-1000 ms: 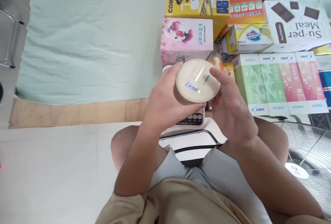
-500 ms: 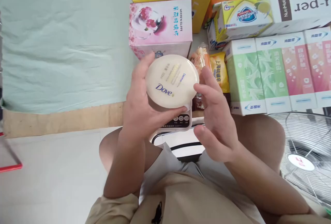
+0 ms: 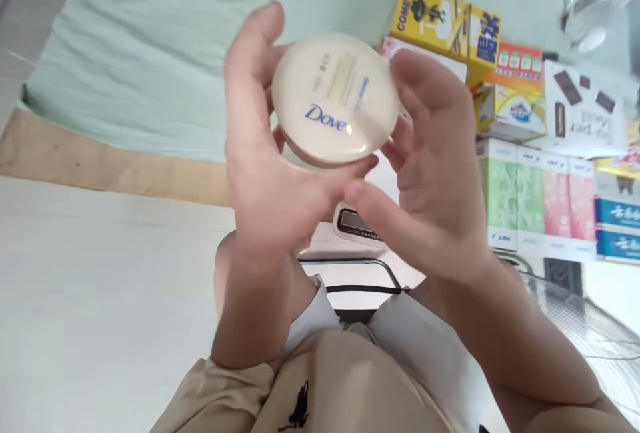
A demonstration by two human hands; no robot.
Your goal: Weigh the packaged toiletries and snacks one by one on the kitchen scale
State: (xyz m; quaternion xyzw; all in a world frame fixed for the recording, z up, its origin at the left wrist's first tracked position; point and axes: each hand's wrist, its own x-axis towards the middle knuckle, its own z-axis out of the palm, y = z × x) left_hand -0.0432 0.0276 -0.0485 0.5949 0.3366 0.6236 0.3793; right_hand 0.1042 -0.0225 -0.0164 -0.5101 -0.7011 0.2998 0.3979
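A round cream jar (image 3: 335,99) with a pale lid reading Dove is held up in front of me, lid towards the camera. My left hand (image 3: 265,146) grips it from the left, with the thumb along its near edge. My right hand (image 3: 435,153) curls round the jar's right side, its fingers partly hidden behind the rim and its thumb close to the left thumb tip. Below the hands, a white kitchen scale (image 3: 357,223) shows only its dark display panel and near edge.
A yellow box (image 3: 445,26) stands behind a pink-white box (image 3: 433,59), mostly covered by my right hand. To the right are a Safeguard soap box (image 3: 517,113), green and pink cartons (image 3: 530,193), a white box (image 3: 585,113) and a blurred fan (image 3: 565,326). Pale green cloth (image 3: 150,73) covers the table.
The jar has come up closer to the camera in my left hand. My right hand has moved in from beside it to its right edge. The view has shifted, showing more table.
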